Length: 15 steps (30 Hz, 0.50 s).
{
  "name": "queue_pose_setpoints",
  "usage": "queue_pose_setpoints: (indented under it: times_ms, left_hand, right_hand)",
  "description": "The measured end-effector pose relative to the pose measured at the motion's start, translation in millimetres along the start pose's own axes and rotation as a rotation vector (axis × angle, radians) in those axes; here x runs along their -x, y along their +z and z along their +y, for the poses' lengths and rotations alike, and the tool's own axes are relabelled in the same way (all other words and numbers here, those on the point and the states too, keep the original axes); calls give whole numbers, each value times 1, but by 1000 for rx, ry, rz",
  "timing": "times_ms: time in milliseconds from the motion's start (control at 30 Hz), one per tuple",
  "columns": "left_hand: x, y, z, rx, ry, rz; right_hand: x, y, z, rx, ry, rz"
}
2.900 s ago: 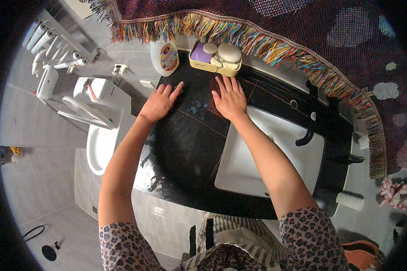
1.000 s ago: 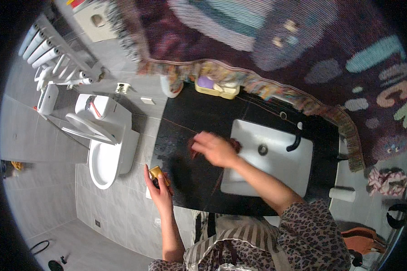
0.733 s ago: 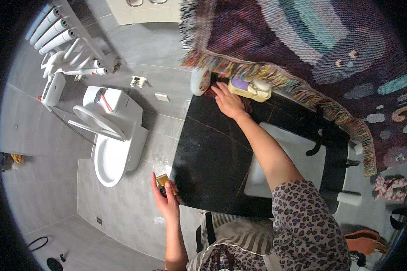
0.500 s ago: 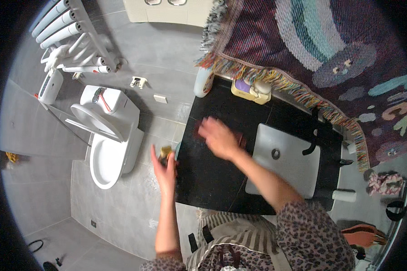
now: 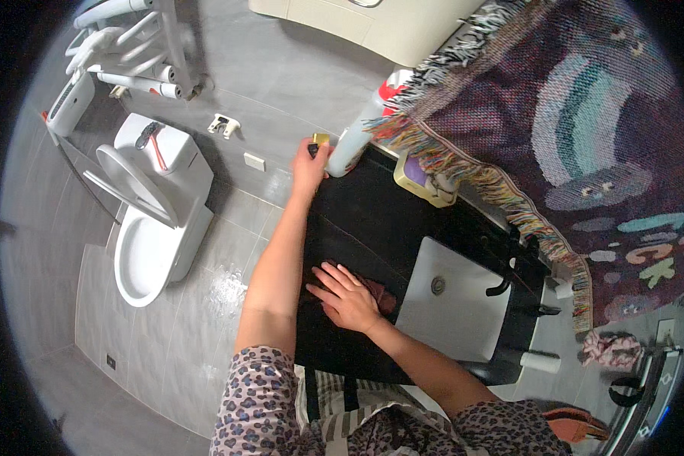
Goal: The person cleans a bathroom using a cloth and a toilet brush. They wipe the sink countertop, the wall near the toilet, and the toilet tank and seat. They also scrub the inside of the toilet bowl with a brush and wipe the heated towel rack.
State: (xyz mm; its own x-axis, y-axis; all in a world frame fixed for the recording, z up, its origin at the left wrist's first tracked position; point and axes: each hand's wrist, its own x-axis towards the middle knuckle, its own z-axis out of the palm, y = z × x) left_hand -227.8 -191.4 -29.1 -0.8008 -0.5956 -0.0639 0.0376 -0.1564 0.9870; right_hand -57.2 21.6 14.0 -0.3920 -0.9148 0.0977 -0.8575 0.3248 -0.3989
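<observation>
My left hand (image 5: 309, 173) is at the far left corner of the black countertop (image 5: 365, 213), closed around a small yellow-and-black object (image 5: 320, 140). Its exact kind cannot be made out, since my fingers cover much of it. Right beside that hand, a tall pale bottle (image 5: 351, 146) with a red and white top leans in the picture. My right hand (image 5: 349, 300) lies flat with its fingers spread on the counter's near left part. Under its palm is a dark red cloth (image 5: 384, 298), partly hidden by the hand.
A white sink (image 5: 456, 304) with a black faucet (image 5: 501, 283) is set into the counter on the right. Behind it stands a yellow tray (image 5: 424, 186) of toiletries, under a fringed woven hanging (image 5: 501, 114). To the left is a white toilet (image 5: 144, 251) with its lid up.
My left hand has moved away from me to the counter's far corner with the yellow-and-black object. My right hand has come nearer and down onto the cloth. The view has shifted.
</observation>
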Motion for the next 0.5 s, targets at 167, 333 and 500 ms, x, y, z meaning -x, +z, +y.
queue_pose_setpoints:
  times_ms: [167, 333, 500]
  left_hand:
    - [-7, -25, -13, -308, 384, 325]
    - [79, 5, 25, -458, 539, -20]
    - [88, 48, 17, -867, 806, -532]
  right_hand:
    - [-17, 3, -11, -12, -59, 1]
    - [0, 3, 5, 35, -19, 18]
    - [4, 9, 7, -1, -9, 24]
